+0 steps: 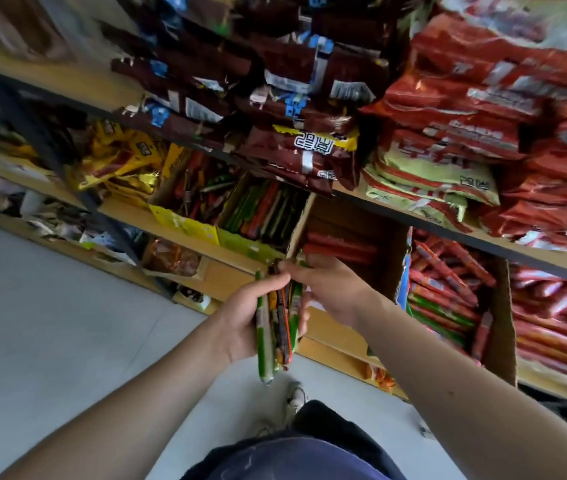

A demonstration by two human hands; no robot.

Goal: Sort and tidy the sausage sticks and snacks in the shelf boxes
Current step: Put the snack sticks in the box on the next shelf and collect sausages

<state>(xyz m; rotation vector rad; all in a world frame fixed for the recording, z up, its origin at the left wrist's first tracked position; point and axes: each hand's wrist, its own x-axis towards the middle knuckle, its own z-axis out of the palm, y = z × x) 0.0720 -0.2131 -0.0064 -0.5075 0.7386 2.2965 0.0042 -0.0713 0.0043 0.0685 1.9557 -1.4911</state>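
Two hands on a bundle of sticks

The left hand (240, 317) grips a bundle of green and dark sticks (277, 327), roughly upright, just in front of the shelf (327, 329). The right hand (327, 289) pinches their far ends with its fingers (292, 269). Just beyond is a brown box (301, 220) of red sausages (341, 245), a green box (240, 242) to its left, and brown bags (296, 157) above.

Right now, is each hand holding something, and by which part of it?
The left hand grips a bundle of sausage sticks around its middle. The right hand pinches the same bundle at its top ends.
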